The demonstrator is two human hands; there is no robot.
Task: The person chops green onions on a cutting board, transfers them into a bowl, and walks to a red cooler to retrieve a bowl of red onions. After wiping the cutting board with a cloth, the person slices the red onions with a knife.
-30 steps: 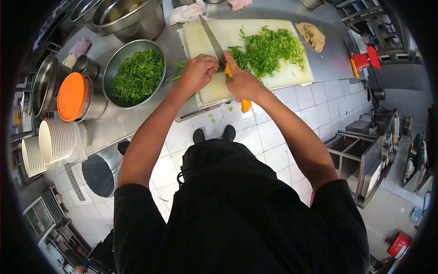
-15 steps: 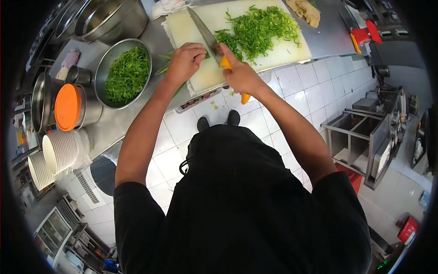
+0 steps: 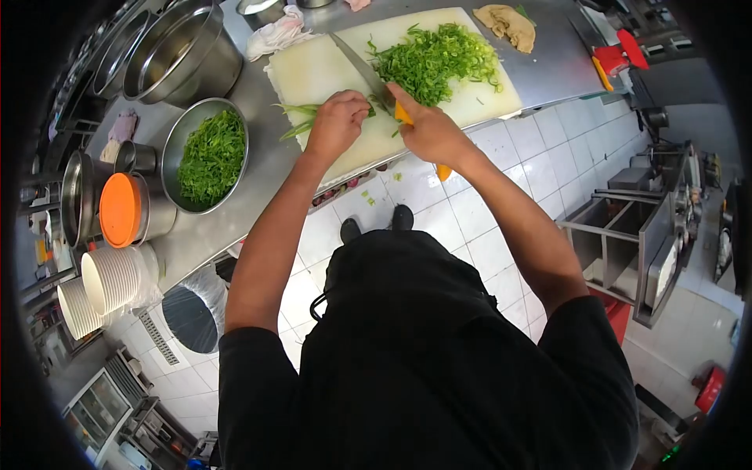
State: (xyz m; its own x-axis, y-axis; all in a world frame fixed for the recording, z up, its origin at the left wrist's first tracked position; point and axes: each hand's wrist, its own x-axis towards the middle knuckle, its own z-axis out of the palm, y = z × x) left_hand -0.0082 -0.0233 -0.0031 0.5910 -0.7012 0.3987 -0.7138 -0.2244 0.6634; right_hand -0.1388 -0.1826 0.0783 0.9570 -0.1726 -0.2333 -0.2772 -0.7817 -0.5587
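Observation:
My right hand [image 3: 435,133] is closed round the yellow handle of a kitchen knife [image 3: 360,66], its forefinger stretched along the base of the blade. The blade points away and to the left over a white cutting board [image 3: 301,70]. My left hand [image 3: 338,121] presses a bunch of green onions [image 3: 301,117] on the board, fingers curled close to the blade. Their long leaves stick out to the left of that hand. Beyond the knife, to the right, lies a heap of chopped green onions [image 3: 439,63].
A steel bowl [image 3: 244,149] of cut greens stands left of the board. Further left are large steel pots [image 3: 215,74], an orange lid [image 3: 120,210] and stacked paper bowls [image 3: 110,280]. A white cloth [image 3: 278,33] and a tan cloth [image 3: 507,27] lie by the board.
The view has shifted slightly, so the board sits a little further left. Both hands appear slightly lower and to the right, still on the green onions and the knife.

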